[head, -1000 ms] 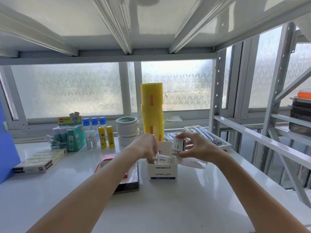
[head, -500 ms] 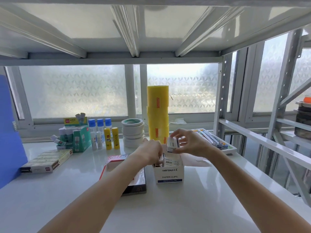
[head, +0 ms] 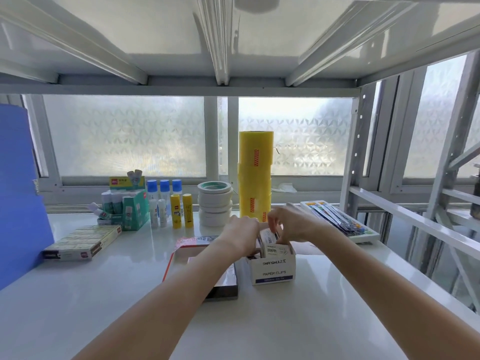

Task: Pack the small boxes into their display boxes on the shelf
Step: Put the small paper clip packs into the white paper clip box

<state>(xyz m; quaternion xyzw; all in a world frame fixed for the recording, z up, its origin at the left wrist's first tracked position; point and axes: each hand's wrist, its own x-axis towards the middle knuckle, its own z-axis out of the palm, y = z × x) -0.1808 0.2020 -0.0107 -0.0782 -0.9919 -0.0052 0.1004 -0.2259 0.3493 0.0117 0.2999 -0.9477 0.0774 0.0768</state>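
While my right hand [head: 293,224] pinches a small box [head: 275,250] from above, it sits lowered into the top of the display box [head: 272,270]; half a second ago that hand held it clear above the opening. My left hand [head: 240,236] curls its fingers over the display box's left rim, gripping it, much as before. I can see two small boxes standing inside, the front one printed with Chinese characters I cannot make out in full. The display box reads "SHANGHUI" and "PAPER CLIPS" above a dark blue band.

Just left of it on the shelf [head: 259,320] lies one flat red-edged tray [head: 202,266]. Behind stands one tall stack of yellow tape [head: 255,175], beside one pile of white tape rolls [head: 215,203]. Further left I count two yellow glue sticks [head: 181,210], three blue-capped bottles [head: 164,187] and one green carton [head: 132,209] of glue tubes. One flat pack [head: 83,241] lies near a blue folder [head: 18,193]. To the right rests one white tray [head: 340,220] of packets. My view has also drawn closer.
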